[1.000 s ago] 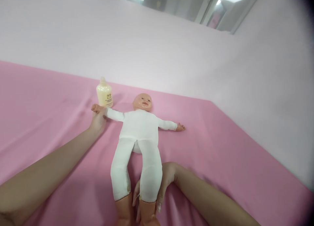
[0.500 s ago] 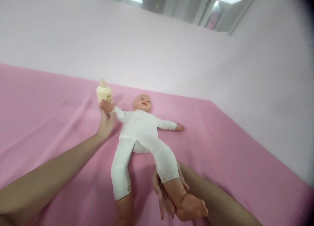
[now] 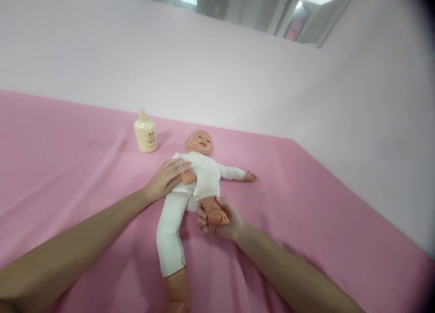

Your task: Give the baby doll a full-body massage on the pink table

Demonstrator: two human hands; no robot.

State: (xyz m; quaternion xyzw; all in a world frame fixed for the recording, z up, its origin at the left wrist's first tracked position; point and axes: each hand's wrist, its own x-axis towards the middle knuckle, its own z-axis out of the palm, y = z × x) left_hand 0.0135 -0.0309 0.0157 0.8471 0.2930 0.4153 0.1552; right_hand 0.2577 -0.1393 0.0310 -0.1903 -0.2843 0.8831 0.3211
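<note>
Holding the doll (image 3: 208, 173) well should take a soft, steady touch, with no hard pulling or twisting. In the head view, the doll lies on its back on the pink cloth (image 3: 288, 204). The right hand (image 3: 231, 223) has its fingers wrapped round the lower leg (image 3: 208, 204), with the foot (image 3: 218, 218) before the palm. The left hand (image 3: 166, 179) lies with fingers side by side over the bent arm (image 3: 187, 177); I cannot tell if they squeeze.

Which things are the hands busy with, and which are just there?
Busy with:
the doll, touched by the left hand and held at one lower leg by the right hand

Just there:
the bottle, standing untouched
the pink cloth underneath
</note>
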